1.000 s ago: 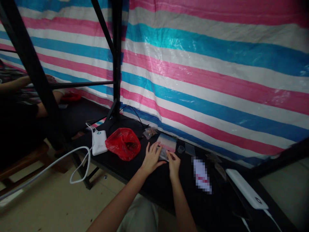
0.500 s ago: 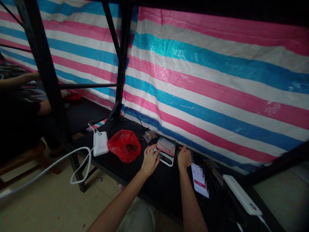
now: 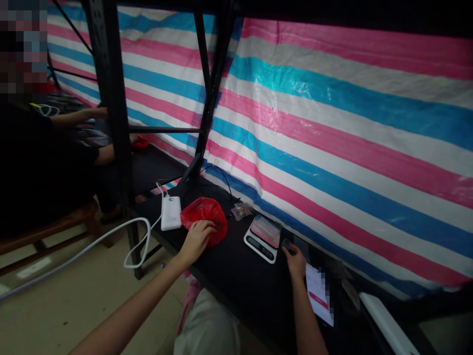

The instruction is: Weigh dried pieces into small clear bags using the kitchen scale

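Note:
My left hand [image 3: 197, 237] lies on the near edge of a crumpled red plastic bag [image 3: 207, 216] on the black table [image 3: 236, 276], its fingers curled into the plastic. My right hand [image 3: 296, 260] is just right of a small white scale [image 3: 258, 242] that has a clear plastic bag lying on its platform. Its fingertips are pinched on a small clear cup [image 3: 287, 243]. A little bag of brown bits [image 3: 241, 211] lies behind the scale, against the tarp.
A white power bank [image 3: 171, 213] with a looping white cable [image 3: 136, 236] lies left of the red bag. A printed slip [image 3: 318, 295] and another white power bank [image 3: 388, 326] lie to the right. Black frame posts [image 3: 111, 108] stand left, with another person's arms beyond. A striped tarp [image 3: 332, 123] backs the table.
My left hand left the scale and moved left onto the red bag. My right hand moved from the scale's front to the small cup at its right. The view swung left.

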`<state>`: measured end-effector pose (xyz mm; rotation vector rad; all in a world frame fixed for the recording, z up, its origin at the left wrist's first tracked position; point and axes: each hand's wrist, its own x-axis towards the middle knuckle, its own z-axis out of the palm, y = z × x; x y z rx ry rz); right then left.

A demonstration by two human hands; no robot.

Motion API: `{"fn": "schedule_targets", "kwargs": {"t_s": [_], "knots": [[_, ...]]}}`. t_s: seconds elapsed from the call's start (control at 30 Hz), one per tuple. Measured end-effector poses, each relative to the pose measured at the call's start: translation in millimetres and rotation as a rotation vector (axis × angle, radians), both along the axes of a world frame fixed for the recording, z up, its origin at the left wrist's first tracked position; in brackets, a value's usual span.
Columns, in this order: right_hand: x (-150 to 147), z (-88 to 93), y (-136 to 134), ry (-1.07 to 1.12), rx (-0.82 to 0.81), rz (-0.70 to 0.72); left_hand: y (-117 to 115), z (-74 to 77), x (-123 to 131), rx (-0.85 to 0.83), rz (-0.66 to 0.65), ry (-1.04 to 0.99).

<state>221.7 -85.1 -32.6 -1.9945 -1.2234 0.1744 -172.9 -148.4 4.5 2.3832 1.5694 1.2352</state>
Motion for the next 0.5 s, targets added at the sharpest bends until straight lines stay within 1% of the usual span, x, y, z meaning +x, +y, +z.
{"fn": "schedule_targets", "kwargs": {"t_s": [0.07,0.13,0.17,0.23,0.27,0.3,0.37,0.43,0.5], "knots": [[0,7.2,-1,0.018,0.016,-0.054,-3,-3.3,-20,-0.070,-0.063,0.117],[-6,21.7,-2,0.033,0.105,-0.081,-7,-6.7,-32,-0.117,-0.054,0.179],[-13,31.0,-4,0.039,0.173,-0.071,-9,-7.7,-35,-0.132,-0.039,0.186],[-39,50.4,-9,0.034,0.304,0.035,-11,-8.0,-36,-0.153,0.007,0.162],[-59,58.8,-12,0.032,0.337,0.125,-11,-7.3,-34,-0.165,0.034,0.149],[-82,65.6,-15,0.013,0.339,0.250,-10,-6.0,-31,-0.174,0.062,0.149],[-135,71.9,-22,-0.010,0.305,0.542,-7,-2.7,-25,-0.165,0.117,0.211],[-188,68.8,-25,0.021,0.198,0.852,-4,0.8,-20,-0.117,0.174,0.333],[-229,59.7,-23,0.108,0.113,1.016,-4,3.8,-19,-0.062,0.245,0.427]]}}
